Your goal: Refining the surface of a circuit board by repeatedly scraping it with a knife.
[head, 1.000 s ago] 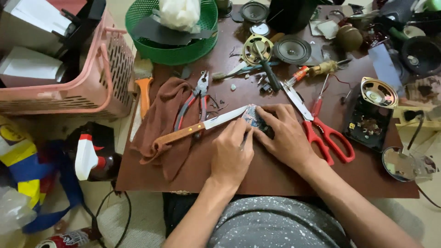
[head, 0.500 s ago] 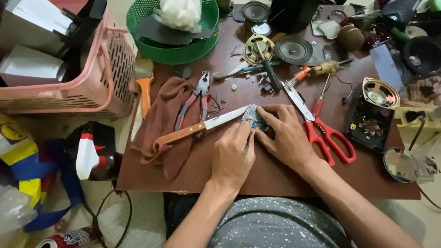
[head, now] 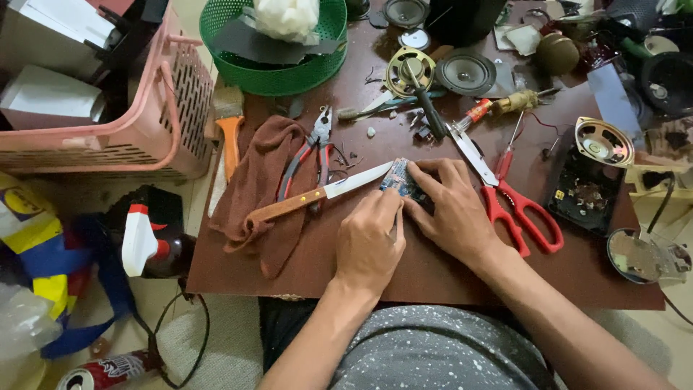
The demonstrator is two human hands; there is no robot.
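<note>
1. dark brown wooden table top [head: 404, 278]: the work surface. the work sits near its centre, at 12 o'clock from the person's torso.
2. rust-brown cloth rag [head: 263, 180]: soft and crumpled, lying at 9 o'clock from the hands. it would likely bunch if pulled.
3. red-handled steel scissors [head: 516, 206]: they lie just beside the right hand, at 3 o'clock.
4. wooden-handled kitchen knife [head: 325, 193]: the handle rests on the rag and the blade tip points toward the board. the edge is a cut hazard near the fingers.
5. left hand [head: 369, 242]: palm down, fingers curled, fingertips pressing at the board's near edge. it grips nothing else.
6. right hand [head: 451, 209]: fingers spread and bent over the board's far and right sides, pinning it to the table.
7. small blue-green circuit board [head: 399, 180]: it is held flat between both hands at table centre, partly hidden. judged light, thin, stiff and brittle, with sharp solder points likely underneath. best held by the bare edges, not the component face; it may slide on the smooth wood.
</note>
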